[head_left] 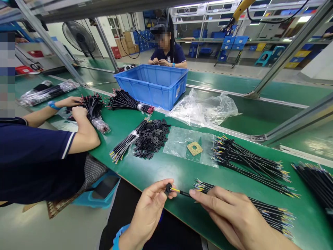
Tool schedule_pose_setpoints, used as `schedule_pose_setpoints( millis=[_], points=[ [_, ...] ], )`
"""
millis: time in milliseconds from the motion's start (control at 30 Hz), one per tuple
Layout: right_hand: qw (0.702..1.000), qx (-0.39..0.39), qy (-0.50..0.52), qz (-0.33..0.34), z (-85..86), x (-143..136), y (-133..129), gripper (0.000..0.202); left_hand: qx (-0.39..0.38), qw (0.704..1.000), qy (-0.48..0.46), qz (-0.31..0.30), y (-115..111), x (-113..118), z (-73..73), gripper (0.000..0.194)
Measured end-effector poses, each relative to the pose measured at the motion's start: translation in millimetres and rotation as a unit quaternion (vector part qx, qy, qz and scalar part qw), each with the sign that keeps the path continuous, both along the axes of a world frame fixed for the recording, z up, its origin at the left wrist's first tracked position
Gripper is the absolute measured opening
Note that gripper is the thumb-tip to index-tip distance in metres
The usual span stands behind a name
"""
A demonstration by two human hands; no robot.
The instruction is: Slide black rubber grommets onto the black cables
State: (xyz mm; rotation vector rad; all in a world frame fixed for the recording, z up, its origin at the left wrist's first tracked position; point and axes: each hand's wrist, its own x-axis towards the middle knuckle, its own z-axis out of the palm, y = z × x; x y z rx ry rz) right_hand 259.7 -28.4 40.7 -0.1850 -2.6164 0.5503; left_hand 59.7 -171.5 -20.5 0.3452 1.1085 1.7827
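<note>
Between thumb and fingers, my left hand (153, 205) pinches a small black plastic piece (168, 188). My right hand (229, 211) grips a black cable (185, 193), whose bare yellow and red wire ends reach to the black piece. Whether the wires pass through it I cannot tell. Under and beyond my right hand lies a row of black cables (275, 211) with stripped, coloured ends. A heap of small black plastic pieces (152, 139) sits farther back, next to a tied cable bundle (127, 142).
A clear bag (179, 142) bears a tan square plate (195, 148). Cables with black pieces fitted (249, 159) lie to its right, and more cables (312, 184) at the far right. Behind stand a blue bin (156, 88) and crumpled plastic (205, 107). A co-worker's hands (78, 107) handle cables at left.
</note>
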Motion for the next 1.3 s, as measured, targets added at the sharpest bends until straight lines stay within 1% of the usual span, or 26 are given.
schedule_pose_setpoints(
  millis=[167,400,567,667,733,833,933,1000,1033,1100,1200,1233,1300],
  points=[
    [1.000,0.030,0.006,0.004,0.2,2,-2,0.037,-0.002,1.000,0.030,0.005,-2,0,0.1,0.043],
    [0.998,0.062,0.007,-0.004,2.5,3,-5,0.039,0.005,0.998,0.056,-0.011,-4,-1,2.1,0.041],
    [0.991,0.132,0.006,-0.013,5.2,3,-6,0.044,-0.008,0.998,0.053,0.030,-4,4,2.9,0.041],
    [0.984,0.176,0.008,-0.023,9.2,3,-7,0.049,-0.019,0.997,0.068,0.017,-4,5,2.6,0.043],
    [0.978,0.207,0.019,-0.028,11.8,4,-8,0.050,-0.024,0.994,0.104,-0.002,-4,3,3.2,0.041],
    [0.969,0.242,0.043,-0.030,14.1,5,-9,0.049,-0.032,0.979,0.202,-0.019,-4,0,6.2,0.033],
    [0.969,0.241,0.044,-0.019,11.2,5,-10,0.044,-0.035,0.952,0.299,-0.053,-6,-3,9.3,0.027],
    [0.974,0.223,0.046,-0.009,5.5,6,-11,0.041,-0.035,0.939,0.331,-0.084,-7,-3,9.6,0.026],
    [0.976,0.212,0.044,-0.004,1.9,6,-12,0.040,-0.034,0.939,0.330,-0.095,-8,-2,9.2,0.026],
    [0.979,0.195,0.063,0.000,-5.1,5,-14,0.040,-0.035,0.951,0.292,-0.100,-9,2,7.4,0.029],
    [0.982,0.178,0.060,0.001,-11.1,4,-16,0.039,-0.042,0.974,0.209,-0.074,-9,7,4.2,0.041],
    [0.983,0.174,0.063,0.000,-11.5,4,-17,0.038,-0.043,0.978,0.194,-0.066,-9,9,3.4,0.042],
    [0.984,0.160,0.077,-0.002,-10.9,2,-18,0.038,-0.032,0.978,0.195,-0.058,-8,10,2.4,0.034]
  ],
)
